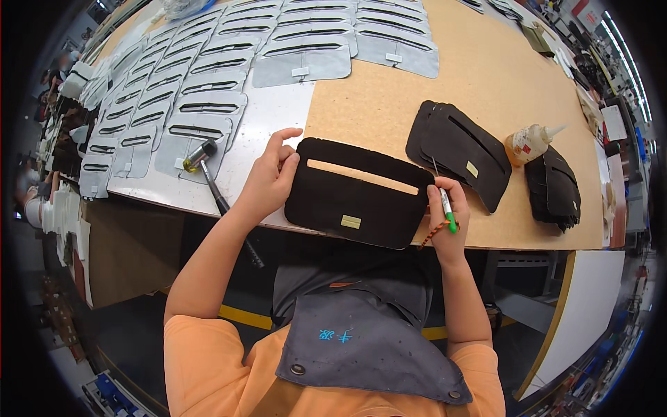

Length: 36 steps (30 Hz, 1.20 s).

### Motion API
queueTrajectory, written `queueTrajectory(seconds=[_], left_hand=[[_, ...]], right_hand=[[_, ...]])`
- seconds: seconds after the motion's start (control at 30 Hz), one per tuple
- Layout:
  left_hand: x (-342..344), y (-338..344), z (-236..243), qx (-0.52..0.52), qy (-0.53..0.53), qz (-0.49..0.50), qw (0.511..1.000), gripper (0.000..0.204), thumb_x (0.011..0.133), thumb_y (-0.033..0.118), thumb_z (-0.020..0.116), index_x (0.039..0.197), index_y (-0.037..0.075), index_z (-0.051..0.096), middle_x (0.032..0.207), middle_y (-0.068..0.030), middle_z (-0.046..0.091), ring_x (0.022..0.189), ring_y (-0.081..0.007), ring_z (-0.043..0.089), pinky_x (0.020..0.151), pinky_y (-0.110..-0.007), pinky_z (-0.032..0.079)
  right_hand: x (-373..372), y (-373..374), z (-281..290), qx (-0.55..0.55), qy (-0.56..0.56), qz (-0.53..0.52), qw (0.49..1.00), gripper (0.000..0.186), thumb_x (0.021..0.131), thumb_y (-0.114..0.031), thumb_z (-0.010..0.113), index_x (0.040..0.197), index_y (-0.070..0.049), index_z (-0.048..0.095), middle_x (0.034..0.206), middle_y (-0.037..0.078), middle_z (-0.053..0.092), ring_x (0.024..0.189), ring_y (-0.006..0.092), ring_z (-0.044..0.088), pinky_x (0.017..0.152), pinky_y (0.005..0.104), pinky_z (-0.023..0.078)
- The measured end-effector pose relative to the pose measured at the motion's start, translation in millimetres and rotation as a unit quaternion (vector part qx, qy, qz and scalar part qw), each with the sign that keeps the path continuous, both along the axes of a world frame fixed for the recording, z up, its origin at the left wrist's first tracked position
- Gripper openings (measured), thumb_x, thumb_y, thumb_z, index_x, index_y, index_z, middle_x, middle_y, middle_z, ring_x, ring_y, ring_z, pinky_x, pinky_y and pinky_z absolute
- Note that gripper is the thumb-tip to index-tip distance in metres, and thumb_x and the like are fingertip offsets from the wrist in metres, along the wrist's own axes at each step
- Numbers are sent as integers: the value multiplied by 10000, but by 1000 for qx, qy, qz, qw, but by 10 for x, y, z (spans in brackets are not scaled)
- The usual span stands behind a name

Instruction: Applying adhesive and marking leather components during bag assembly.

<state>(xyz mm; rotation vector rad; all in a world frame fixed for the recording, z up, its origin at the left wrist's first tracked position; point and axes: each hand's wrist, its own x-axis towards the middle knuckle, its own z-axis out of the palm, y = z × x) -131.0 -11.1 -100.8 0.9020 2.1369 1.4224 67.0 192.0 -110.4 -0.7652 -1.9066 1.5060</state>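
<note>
Just over the table's front edge I hold a black panel (323, 194) with rounded corners, a long slot near its top and a small pale label below. My left hand (272, 174) pinches its left edge between thumb and fingers. My right hand (450, 208) grips the right edge and also holds a slim pen-like tool (446, 201) with a white and green body. A thin point sticks up from the tool past the panel, and an orange-and-black cord hangs by the hand. Similar black panels (462, 142) lie stacked just beyond my right hand.
Rows of grey slotted pieces (302, 66) cover the table's far left. A hammer (212, 177) lies at the left, its handle overhanging the front edge. To the right stand a squeeze bottle (526, 144) of amber liquid and another black stack (556, 187). A white board (580, 313) is below.
</note>
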Motion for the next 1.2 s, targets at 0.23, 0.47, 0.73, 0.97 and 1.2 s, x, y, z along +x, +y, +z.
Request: queueTrajectory(seconds=[0.23, 0.47, 0.73, 0.97, 1.2], left_hand=[[-387, 280, 59, 11, 17, -8, 1000, 247, 955, 45, 441, 1195, 9, 483, 844, -68, 604, 764, -106, 587, 730, -245, 488], [-1291, 761, -109, -159, 469, -57, 867, 313, 811, 53, 569, 1119, 0, 575, 1089, -142, 603, 989, -336, 575, 875, -379, 472], [-1421, 1197, -64, -323, 530, -130, 773, 156, 790, -9, 531, 938, 39, 548, 920, -106, 590, 889, -314, 590, 788, -405, 486], [-1437, 960, -63, -160, 544, -60, 821, 182, 770, -28, 544, 940, 37, 538, 868, -108, 577, 854, -312, 572, 729, -384, 475], [-166, 546, 579, -3, 401, -125, 907, 305, 745, -69, 543, 1010, 46, 642, 815, -107, 536, 781, -290, 521, 704, -364, 447]], right_hand=[[112, 419, 289, 140, 120, -146, 972, 92, 904, -21, 572, 993, -12, 593, 841, -2, 558, 726, 47, 505, 655, 175, 410], [462, 1370, 348, 82, 14, -217, 973, 189, 947, -128, 535, 1055, 5, 617, 885, 58, 637, 796, 102, 600, 707, 223, 474], [673, 960, 426, 238, -31, -225, 944, 237, 964, -112, 483, 1125, 20, 595, 997, 119, 656, 839, 152, 644, 748, 265, 515], [662, 623, 503, 232, 0, -133, 964, 237, 954, -48, 473, 1157, 11, 578, 1028, 127, 643, 853, 153, 639, 751, 273, 515], [633, 482, 402, 287, -18, 6, 958, 279, 887, 30, 543, 1157, 1, 606, 1069, 117, 617, 898, 167, 613, 793, 275, 489]])
